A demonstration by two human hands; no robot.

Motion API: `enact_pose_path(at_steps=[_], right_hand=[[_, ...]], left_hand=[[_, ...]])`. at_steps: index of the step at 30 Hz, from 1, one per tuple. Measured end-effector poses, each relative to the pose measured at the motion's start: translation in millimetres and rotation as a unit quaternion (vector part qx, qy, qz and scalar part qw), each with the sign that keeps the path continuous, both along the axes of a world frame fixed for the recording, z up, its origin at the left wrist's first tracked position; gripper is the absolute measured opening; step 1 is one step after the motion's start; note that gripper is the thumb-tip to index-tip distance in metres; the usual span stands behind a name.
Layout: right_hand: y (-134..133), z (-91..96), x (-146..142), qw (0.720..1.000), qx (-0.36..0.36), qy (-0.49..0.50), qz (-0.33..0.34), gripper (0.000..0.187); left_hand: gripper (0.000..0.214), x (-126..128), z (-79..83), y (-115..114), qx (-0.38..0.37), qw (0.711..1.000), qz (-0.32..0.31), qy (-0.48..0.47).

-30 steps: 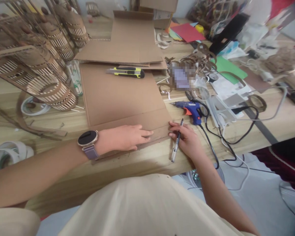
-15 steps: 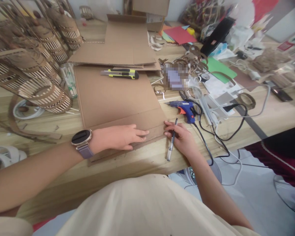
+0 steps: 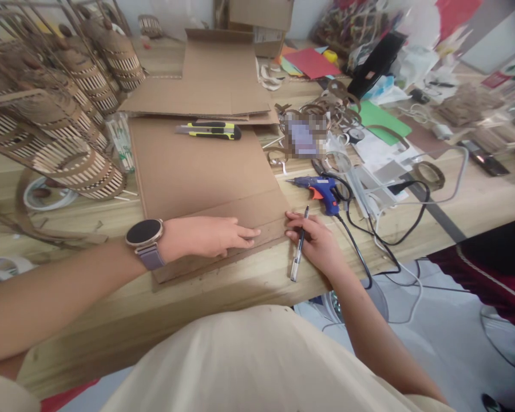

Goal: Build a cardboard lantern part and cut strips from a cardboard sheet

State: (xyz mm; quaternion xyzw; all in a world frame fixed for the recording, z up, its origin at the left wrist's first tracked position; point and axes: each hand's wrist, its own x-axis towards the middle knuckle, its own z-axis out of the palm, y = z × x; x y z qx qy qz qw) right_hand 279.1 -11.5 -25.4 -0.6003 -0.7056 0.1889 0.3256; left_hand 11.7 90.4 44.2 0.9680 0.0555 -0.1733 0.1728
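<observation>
A large brown cardboard sheet (image 3: pixel 197 166) lies flat on the wooden table (image 3: pixel 257 274). My left hand (image 3: pixel 206 236), with a round watch on its wrist, lies flat on the sheet's near edge, fingers stretched out. My right hand (image 3: pixel 315 240) rests at the sheet's near right corner. Its fingers are closed around a pen (image 3: pixel 298 246), and the fingertips touch the cardboard edge. A yellow and black utility knife (image 3: pixel 208 130) lies on the far part of the sheet.
A blue hot glue gun (image 3: pixel 320 187) with a black cable lies right of my right hand. Slatted cardboard cylinders (image 3: pixel 68 131) stand at the left. More cardboard sheets (image 3: pixel 210 74) lie behind. Coloured paper, cardboard rings and cables clutter the right side. Tape rolls (image 3: pixel 47 194) lie left.
Both hands stay on the cardboard's near edge. The view has shifted slightly; the hands and pen have hardly moved.
</observation>
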Motion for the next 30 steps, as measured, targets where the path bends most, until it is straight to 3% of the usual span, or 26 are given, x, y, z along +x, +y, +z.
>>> enact_pose_path(at_steps=[5,7,10,13,17,30], right_hand=[[-14,22.9,-12,0.994,0.055,0.032,-0.086,0.029],[-22,34.6,-24,0.994,0.055,0.056,-0.07,0.031],[-32,42.9,-50,0.994,-0.02,0.104,-0.011,0.024],[-37,36.4,-78,0.986,-0.078,0.144,0.005,0.007],[-36,20.8,-99,0.987,-0.069,0.144,0.011,0.009],[-28,12.6,-108,0.992,-0.046,0.114,0.026,0.009]], left_hand=[[0.057,6,1.1,7,-0.03,0.999,-0.011,-0.007],[0.056,9,1.7,10,-0.042,0.999,-0.007,-0.012],[0.052,12,3.7,14,-0.045,0.999,-0.01,-0.016],[0.049,14,5.7,16,-0.037,0.999,-0.02,-0.007],[0.049,15,4.5,17,-0.036,0.999,-0.014,-0.012],[0.051,14,2.9,18,-0.051,0.998,-0.017,-0.021]])
